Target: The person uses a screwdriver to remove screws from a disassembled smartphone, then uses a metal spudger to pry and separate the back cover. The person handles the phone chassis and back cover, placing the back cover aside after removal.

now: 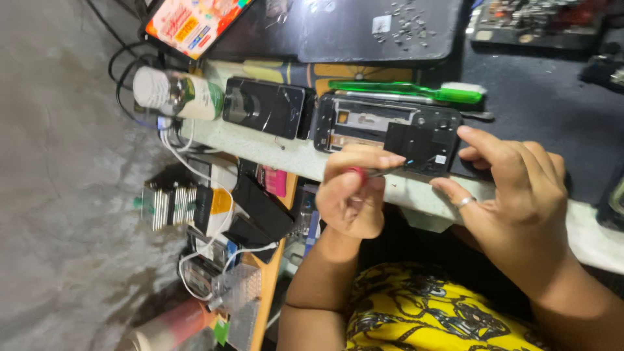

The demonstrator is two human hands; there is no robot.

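At the middle of the view, the left hand (351, 195) is closed around a thin screwdriver (380, 171) with a red grip, its tip laid against the opened phone (389, 132), which lies back-up with its cover off on the pale edge of the workbench (286, 151). The right hand (513, 188), a ring on one finger, presses the phone's right end with fingertips spread, steadying rather than gripping it. A likely risk is the tip slipping off a small screw and scoring the exposed board or a ribbon cable, since the tool is held at a shallow angle; the phone also sits close to the bench lip and could slide off if the steadying hand eases. Just beside it lies a second phone (263, 107) with a cracked dark screen, then a white bottle (175, 94) on its side, and behind them a green toothbrush (406, 91). Loose screws (406, 26) are scattered on a dark mat farther back and could easily be brushed away. Below the bench a crowded shelf holds chargers, white cables (195, 172) and small boxes above a grey concrete floor (58, 195).
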